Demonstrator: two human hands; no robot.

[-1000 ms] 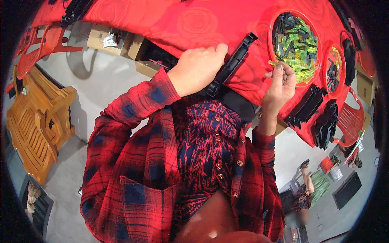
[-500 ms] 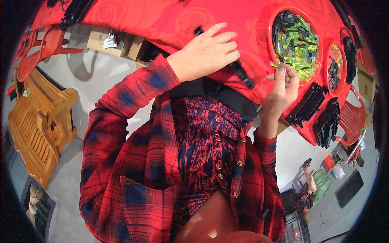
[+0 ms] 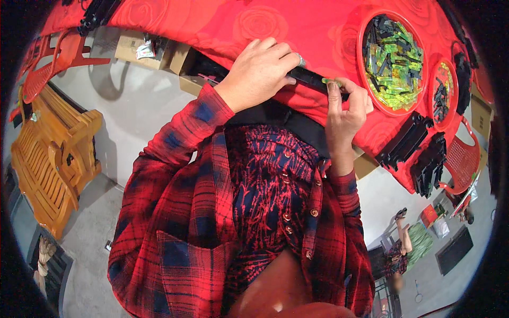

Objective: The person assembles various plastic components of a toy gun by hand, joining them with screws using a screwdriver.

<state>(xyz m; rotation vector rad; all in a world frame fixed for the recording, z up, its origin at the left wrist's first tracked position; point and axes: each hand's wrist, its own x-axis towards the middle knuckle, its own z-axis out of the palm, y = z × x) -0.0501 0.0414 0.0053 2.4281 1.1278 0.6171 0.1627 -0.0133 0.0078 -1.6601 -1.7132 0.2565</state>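
My left hand (image 3: 263,71) is closed around a long black bar-shaped piece (image 3: 307,78), which lies slantwise over the near part of the red tablecloth. Between the thumb and forefinger of my right hand (image 3: 345,108) is a small yellow-green clip-like piece (image 3: 331,81), against the upper side of the black bar near its right end. Just right of that hand stands a round red tray (image 3: 362,69), heaped with yellow-green and black small pieces (image 3: 395,63). My fingers hide part of the bar and most of the small piece.
A smaller red tray (image 3: 454,90) with black and yellow-green bits sits farther right. Stacks of black bars (image 3: 404,139) lie at the table's right edge. Left of the table are a cardboard box (image 3: 139,51), a red chair (image 3: 50,71) and a wooden bench (image 3: 53,164). Another person (image 3: 401,252) is at lower right.
The black bar has turned to a flatter slant. My right hand has moved left from beside the tray, bringing the yellow-green piece against the bar.
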